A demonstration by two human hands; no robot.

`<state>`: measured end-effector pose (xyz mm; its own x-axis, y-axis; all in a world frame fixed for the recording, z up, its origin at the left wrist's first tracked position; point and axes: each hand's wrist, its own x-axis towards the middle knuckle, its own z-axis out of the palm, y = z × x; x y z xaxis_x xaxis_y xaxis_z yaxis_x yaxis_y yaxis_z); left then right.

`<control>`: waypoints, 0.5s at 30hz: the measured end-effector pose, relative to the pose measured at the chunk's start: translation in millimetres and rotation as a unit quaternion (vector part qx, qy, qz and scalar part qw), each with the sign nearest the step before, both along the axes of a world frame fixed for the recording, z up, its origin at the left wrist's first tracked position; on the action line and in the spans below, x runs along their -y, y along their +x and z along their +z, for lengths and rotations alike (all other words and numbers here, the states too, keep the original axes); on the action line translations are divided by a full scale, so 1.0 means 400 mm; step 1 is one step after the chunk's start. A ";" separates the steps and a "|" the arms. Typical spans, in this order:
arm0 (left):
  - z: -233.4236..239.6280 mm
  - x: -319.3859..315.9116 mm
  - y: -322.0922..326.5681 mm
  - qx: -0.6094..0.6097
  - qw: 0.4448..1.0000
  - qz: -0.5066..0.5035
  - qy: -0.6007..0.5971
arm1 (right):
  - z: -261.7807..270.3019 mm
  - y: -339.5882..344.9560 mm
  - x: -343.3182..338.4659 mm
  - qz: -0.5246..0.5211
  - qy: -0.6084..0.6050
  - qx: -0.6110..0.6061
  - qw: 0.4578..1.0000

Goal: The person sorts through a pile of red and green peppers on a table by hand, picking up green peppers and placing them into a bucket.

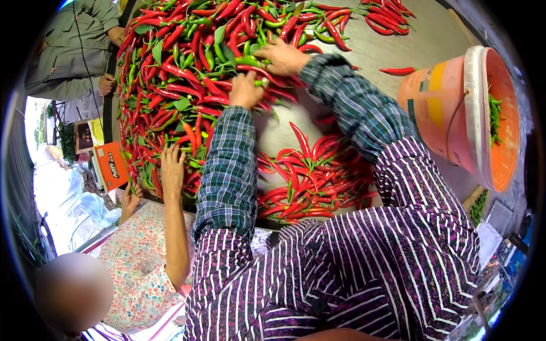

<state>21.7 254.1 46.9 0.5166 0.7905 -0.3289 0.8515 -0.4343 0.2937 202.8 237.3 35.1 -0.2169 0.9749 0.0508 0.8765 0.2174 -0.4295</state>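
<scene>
A large heap of red and green chili peppers [183, 76] with some leaves covers the left of a metal table [354, 51]. My left hand [247, 90] is at the heap's right edge, its fingers closed around a green chili pepper [261, 82]. Just beyond it, my right hand [283, 57] reaches over the peppers, slightly blurred; whether it grips one is hidden. A smaller pile of red chili peppers [313, 183] lies close to my body, below my hands. Another group of red peppers [386, 17] is at the far right, and a single red pepper [397, 71] lies near the bucket.
An orange bucket [439, 106] with green peppers [495, 119] inside stands at the right. A co-worker in a floral top [136, 264] handles peppers at the left; another person in a green jacket [72, 47] is at the far left edge. An orange box [111, 166] sits beside the table.
</scene>
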 end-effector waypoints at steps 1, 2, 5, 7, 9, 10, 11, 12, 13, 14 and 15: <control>-0.020 0.064 -0.027 -0.002 1.000 -0.008 0.026 | -0.003 -0.004 0.061 0.013 -0.045 -0.013 0.999; -0.011 0.133 -0.020 -0.005 1.000 -0.021 0.022 | -0.005 0.008 0.144 0.007 -0.056 -0.028 0.998; 0.009 0.322 0.016 0.020 0.981 -0.129 0.141 | -0.038 0.061 0.383 -0.020 0.004 -0.026 0.999; 0.006 0.418 -0.019 0.049 0.975 -0.175 0.127 | -0.021 0.031 0.519 -0.054 0.017 -0.056 0.997; 0.014 0.512 -0.055 0.063 0.969 -0.212 0.107 | 0.009 0.006 0.642 -0.093 0.051 -0.053 0.993; 0.015 0.550 -0.074 0.067 0.971 -0.209 0.099 | 0.002 -0.014 0.704 -0.120 0.018 -0.054 0.991; 0.021 0.583 -0.086 0.084 0.973 -0.197 0.084 | -0.011 -0.015 0.766 -0.136 0.027 -0.009 0.990; 0.017 0.619 -0.117 0.093 0.978 -0.176 0.068 | -0.011 -0.035 0.807 -0.134 0.009 0.005 0.991; 0.011 0.635 -0.149 0.067 0.977 -0.188 0.073 | -0.014 -0.039 0.827 -0.123 0.036 0.007 0.992; 0.019 0.649 -0.165 0.085 0.975 -0.192 0.071 | -0.016 -0.043 0.861 -0.118 0.057 0.011 0.991; 0.007 0.667 -0.196 0.076 0.979 -0.180 0.064 | 0.009 -0.052 0.868 -0.125 0.027 0.002 0.992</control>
<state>-56.6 -12.8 49.9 0.8039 0.5788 -0.1372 0.5881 -0.7390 0.3287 181.9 -110.0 38.6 0.0306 0.9940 0.1045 0.9075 0.0162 -0.4198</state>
